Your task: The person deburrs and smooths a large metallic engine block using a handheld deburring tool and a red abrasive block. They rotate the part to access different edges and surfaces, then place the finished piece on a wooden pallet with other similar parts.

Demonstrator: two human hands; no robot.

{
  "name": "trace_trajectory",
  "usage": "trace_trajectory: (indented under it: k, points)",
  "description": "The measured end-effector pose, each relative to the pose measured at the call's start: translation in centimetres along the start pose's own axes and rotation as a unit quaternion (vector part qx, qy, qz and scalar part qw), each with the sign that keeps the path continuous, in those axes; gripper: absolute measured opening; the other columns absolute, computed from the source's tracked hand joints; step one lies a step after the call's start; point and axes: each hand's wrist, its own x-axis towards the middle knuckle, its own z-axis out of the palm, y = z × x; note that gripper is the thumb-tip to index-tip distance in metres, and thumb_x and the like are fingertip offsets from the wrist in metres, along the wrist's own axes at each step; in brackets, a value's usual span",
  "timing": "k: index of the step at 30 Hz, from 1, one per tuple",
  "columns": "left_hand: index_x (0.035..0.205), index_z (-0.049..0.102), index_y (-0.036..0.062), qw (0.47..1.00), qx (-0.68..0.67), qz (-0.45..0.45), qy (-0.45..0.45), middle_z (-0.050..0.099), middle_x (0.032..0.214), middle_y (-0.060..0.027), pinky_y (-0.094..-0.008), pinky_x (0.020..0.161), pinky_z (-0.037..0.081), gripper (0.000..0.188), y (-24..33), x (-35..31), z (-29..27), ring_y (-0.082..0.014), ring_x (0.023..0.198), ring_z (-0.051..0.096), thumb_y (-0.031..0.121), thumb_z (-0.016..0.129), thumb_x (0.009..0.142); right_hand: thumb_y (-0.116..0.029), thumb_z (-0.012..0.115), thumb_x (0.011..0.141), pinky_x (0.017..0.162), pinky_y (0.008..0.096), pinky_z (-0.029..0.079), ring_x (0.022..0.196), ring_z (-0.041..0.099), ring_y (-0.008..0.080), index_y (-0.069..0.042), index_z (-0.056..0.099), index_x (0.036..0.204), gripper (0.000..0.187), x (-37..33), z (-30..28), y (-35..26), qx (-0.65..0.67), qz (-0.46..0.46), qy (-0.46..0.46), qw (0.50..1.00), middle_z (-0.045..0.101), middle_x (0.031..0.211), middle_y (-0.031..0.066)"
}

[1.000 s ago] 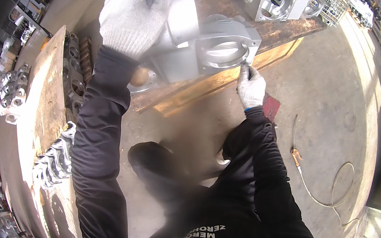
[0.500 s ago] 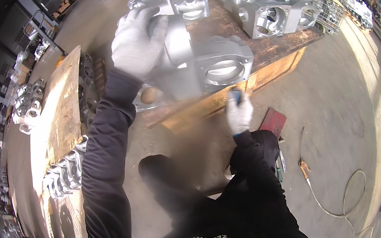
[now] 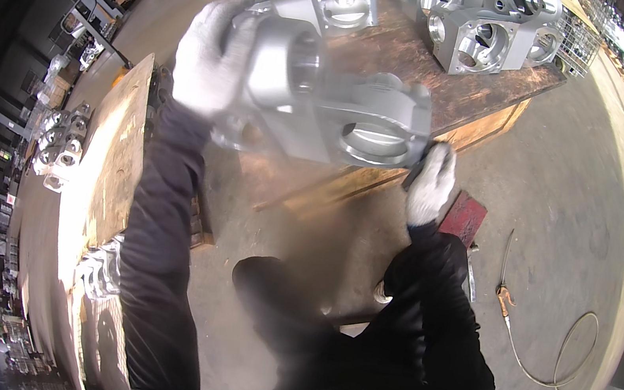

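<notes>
Left hand: the white-gloved left hand is clasped over the upper end of the large silver-grey cast metal housing, steadying it.
Right hand: the white-gloved right hand is closed around a small dark hand tool, its tip at the housing's lower right edge.
Workpiece: the housing lies tilted at the near edge of the worn wooden pallet table, its round bore facing the camera.
Step in hand: by appearance, dressing or cleaning the rim beside the bore.
Next move: judged to need a firm left-hand hold while the tool follows the edge; a slip would mar the face.
Surroundings: similar grey castings stand farther back on the table; a red flat pad and a thin hose lie on the concrete floor.
</notes>
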Motion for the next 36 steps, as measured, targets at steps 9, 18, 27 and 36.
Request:
trace_trajectory:
  k: [9,18,27,36]
  points:
    - [0.131,0.069,0.0032,0.983,-0.075,-0.151,-0.077,0.070,0.132,-0.0182,-0.0388,0.107,0.051,0.039,-8.0,0.9,-1.0,-0.0336,0.123,0.068,0.034,0.065,0.106,-0.033,0.077,0.101,0.070,0.0423,0.060,0.084,0.077,0.0338,-0.010,0.067,0.137,0.044,-5.8,-6.8,-3.5,-0.357,-0.212,-0.307,0.856,0.077,0.096,0.0166]
    - [0.120,0.076,0.0000,0.965,-0.094,-0.231,-0.080,0.080,0.109,-0.0138,-0.0353,0.097,0.055,0.044,-8.3,3.1,-0.5,-0.0226,0.102,0.073,0.038,0.070,0.099,-0.031,0.076,0.098,0.072,0.0469,0.058,0.084,0.072,0.0340,-0.015,0.068,0.134,0.040,2.3,-6.2,-4.2,-0.448,-0.451,-0.253,0.729,0.070,0.089,0.0106]
    - [0.122,0.076,-0.0005,0.986,-0.026,-0.166,-0.013,0.079,0.113,-0.0214,-0.0383,0.100,0.053,0.047,-8.5,2.6,0.8,-0.0345,0.109,0.074,0.038,0.065,0.098,-0.035,0.072,0.102,0.079,0.0525,0.060,0.091,0.076,0.0427,-0.007,0.075,0.117,0.032,-6.1,-4.2,-1.1,-0.414,-0.079,-0.298,0.856,0.078,0.094,0.0212]
    - [0.118,0.076,-0.0012,0.980,-0.060,-0.184,-0.038,0.077,0.112,-0.0237,-0.0388,0.099,0.053,0.044,-8.4,2.9,0.5,-0.0352,0.109,0.073,0.037,0.065,0.098,-0.035,0.074,0.098,0.080,0.0479,0.061,0.091,0.077,0.0388,-0.011,0.079,0.112,0.028,-3.3,-4.1,-11.2,-0.413,-0.186,-0.433,0.779,0.079,0.091,0.0160]
